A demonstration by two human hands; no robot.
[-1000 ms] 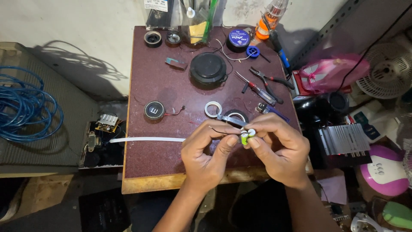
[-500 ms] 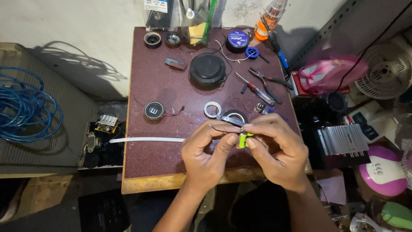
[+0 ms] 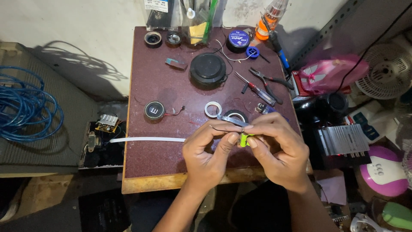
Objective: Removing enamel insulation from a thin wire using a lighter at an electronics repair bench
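Note:
Over the near edge of a dark red table [image 3: 148, 159], my left hand [image 3: 209, 151] and my right hand [image 3: 280, 148] meet fingertip to fingertip. Between them they pinch a small bright green part [image 3: 243, 139] with a thin dark wire [image 3: 219, 128] running off to the left. Just beyond the fingers lie metal tweezers [image 3: 231, 120], a white tape ring [image 3: 212, 109] and a dark tape roll [image 3: 235, 114]. Which hand bears the part's weight I cannot tell.
On the table sit a small round speaker with red leads [image 3: 154, 110], a black round speaker [image 3: 208, 68], pliers [image 3: 269, 80], a screwdriver [image 3: 256, 89] and a white cable tie [image 3: 146, 139]. Blue cable coils [image 3: 25, 105] lie left; a fan [image 3: 386, 73] and clutter crowd the right.
Both hands stay together at the table's near edge. The green part has turned slightly between the fingertips, and less of its white end shows.

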